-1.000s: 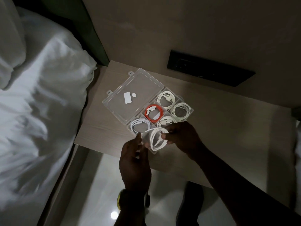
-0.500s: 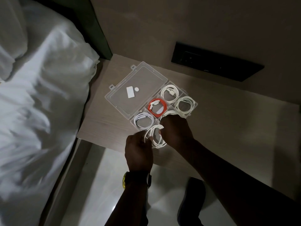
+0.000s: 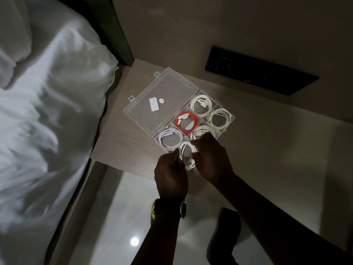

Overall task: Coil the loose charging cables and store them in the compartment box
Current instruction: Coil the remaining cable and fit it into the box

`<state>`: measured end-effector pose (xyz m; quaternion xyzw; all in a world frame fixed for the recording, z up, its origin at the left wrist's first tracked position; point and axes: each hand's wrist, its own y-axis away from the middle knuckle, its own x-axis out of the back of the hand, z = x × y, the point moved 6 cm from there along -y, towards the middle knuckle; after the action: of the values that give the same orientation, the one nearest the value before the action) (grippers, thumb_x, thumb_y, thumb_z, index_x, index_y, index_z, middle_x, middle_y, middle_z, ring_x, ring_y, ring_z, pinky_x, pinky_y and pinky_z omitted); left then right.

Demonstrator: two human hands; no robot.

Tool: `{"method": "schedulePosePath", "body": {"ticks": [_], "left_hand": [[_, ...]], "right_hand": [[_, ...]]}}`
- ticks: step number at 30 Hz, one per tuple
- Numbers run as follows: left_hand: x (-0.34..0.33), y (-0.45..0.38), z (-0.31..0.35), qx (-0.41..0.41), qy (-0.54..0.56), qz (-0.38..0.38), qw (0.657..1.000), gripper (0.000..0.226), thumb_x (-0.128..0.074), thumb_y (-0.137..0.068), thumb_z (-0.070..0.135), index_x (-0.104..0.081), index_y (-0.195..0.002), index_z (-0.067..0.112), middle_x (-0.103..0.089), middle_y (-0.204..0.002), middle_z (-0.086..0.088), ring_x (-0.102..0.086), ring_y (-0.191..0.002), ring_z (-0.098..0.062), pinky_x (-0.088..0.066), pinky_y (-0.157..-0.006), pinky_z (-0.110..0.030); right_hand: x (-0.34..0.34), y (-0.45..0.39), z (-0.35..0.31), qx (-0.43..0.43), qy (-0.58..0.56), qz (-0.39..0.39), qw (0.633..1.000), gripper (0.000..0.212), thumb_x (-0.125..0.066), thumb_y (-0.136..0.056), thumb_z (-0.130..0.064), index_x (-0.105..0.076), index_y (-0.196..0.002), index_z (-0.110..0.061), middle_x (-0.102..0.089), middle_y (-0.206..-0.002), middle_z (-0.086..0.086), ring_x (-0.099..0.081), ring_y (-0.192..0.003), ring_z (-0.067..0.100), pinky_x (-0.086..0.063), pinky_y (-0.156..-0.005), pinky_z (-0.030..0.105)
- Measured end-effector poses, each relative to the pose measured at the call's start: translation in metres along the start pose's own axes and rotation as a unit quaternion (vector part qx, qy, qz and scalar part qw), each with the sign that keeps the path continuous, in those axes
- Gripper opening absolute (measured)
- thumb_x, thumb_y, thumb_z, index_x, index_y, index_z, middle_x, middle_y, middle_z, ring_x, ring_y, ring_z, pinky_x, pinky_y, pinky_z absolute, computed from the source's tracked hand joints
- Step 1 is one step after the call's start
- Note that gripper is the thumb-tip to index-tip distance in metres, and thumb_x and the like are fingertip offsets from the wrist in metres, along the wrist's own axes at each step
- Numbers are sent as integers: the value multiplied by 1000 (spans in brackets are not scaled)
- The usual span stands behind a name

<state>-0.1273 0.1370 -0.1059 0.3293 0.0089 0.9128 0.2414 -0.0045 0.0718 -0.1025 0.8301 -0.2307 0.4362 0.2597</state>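
A clear compartment box (image 3: pixel 231 119) lies open on the bedside table, its lid (image 3: pixel 162 87) folded flat to the left. An orange coiled cable (image 3: pixel 186 122) fills one middle compartment; white coils sit in the far ones (image 3: pixel 201 104), (image 3: pixel 219 117), in the near left one (image 3: pixel 170 140) and partly under my fingers (image 3: pixel 202 131). Both hands press a white coiled cable (image 3: pixel 188 153) into the nearest compartment. My left hand (image 3: pixel 170 175) pinches its near left side and my right hand (image 3: pixel 211 159) covers its right side.
The light wooden table (image 3: pixel 122 148) ends just below the box, with glossy floor (image 3: pixel 122 217) beneath. A white duvet (image 3: pixel 47 115) fills the left. A dark wall panel (image 3: pixel 259 70) sits behind the table. A dark shoe (image 3: pixel 223 238) is on the floor.
The white coil has gone from above the box edge down into the nearest compartment. Both hands closed in around it.
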Motion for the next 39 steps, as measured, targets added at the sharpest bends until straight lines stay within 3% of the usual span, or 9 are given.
{"method": "schedulePosePath", "body": {"ticks": [5, 8, 14, 18, 24, 28, 32, 35, 39], "left_hand": [[-1, -11, 6, -31, -29, -25, 999, 28, -68, -79, 4, -73, -105, 11, -75, -103, -11, -69, -95, -27, -51, -87, -30], [-3, -17, 10, -45, -55, -28, 997, 24, -70, -78, 10, -73, -101, 12, -75, -102, -10, -70, -94, -27, -47, -85, -27], [-5, -16, -1, -50, -133, -39, 989, 15, -71, -82, 23, -69, -95, 15, -66, -98, -9, -65, -85, -28, -46, -69, -29], [-8, -14, -4, -32, -151, -61, 986, 15, -65, -88, 23, -74, -95, 14, -66, -102, -13, -66, -88, -32, -47, -74, -31], [-12, -5, -5, -11, -141, -99, 985, 33, -60, -88, 36, -69, -113, 17, -61, -113, -11, -64, -95, -32, -50, -82, -37], [-16, -3, -7, -1, -139, -89, 986, 30, -63, -85, 27, -67, -114, 19, -58, -113, -9, -63, -94, -34, -49, -80, -39], [-16, -1, -9, 11, -95, -64, 993, 27, -63, -83, 9, -68, -109, 14, -61, -108, -12, -63, -96, -34, -48, -79, -37], [-19, -3, -9, 18, -97, -60, 993, 25, -61, -83, 6, -68, -106, 10, -62, -107, -15, -63, -95, -36, -47, -80, -38], [-14, -5, -10, 1, -90, -44, 995, 24, -61, -83, 5, -69, -105, 11, -63, -107, -15, -63, -95, -37, -48, -79, -39]], "right_hand": [[-6, 5, -4, 57, 43, -101, 992, 53, -74, -73, -23, -57, -121, -6, -54, -124, 13, -56, -110, 33, -49, -91, 45], [-1, 2, -2, 93, 87, -74, 989, 48, -73, -74, -16, -62, -118, -4, -60, -120, 15, -53, -114, 38, -46, -95, 47], [4, -3, 3, 68, 71, -26, 995, 50, -80, -70, -28, -59, -113, -16, -66, -107, 6, -62, -98, 32, -53, -79, 42], [6, -5, 2, 65, 110, -8, 992, 45, -78, -69, -38, -58, -107, -24, -69, -99, -2, -66, -92, 27, -55, -70, 38], [9, -10, 2, 122, 100, -58, 986, 31, -74, -76, -37, -68, -98, -16, -73, -94, 1, -68, -91, 25, -52, -72, 33], [9, -17, -8, 131, 138, -77, 979, 22, -73, -78, -34, -62, -88, -17, -71, -90, 4, -68, -88, 28, -40, -63, 28], [8, -23, -24, 133, 203, -93, 966, 14, -67, -81, -20, -65, -94, -15, -71, -97, 7, -68, -93, 30, -51, -71, 34], [5, -17, -39, 194, 296, -101, 930, 6, -64, -79, -20, -69, -81, -17, -74, -78, 4, -72, -74, 23, -53, -63, 29], [9, -7, -41, 236, 332, -51, 912, 15, -70, -64, -29, -64, -52, -21, -65, -50, -3, -65, -47, 13, -46, -46, 20]]}}
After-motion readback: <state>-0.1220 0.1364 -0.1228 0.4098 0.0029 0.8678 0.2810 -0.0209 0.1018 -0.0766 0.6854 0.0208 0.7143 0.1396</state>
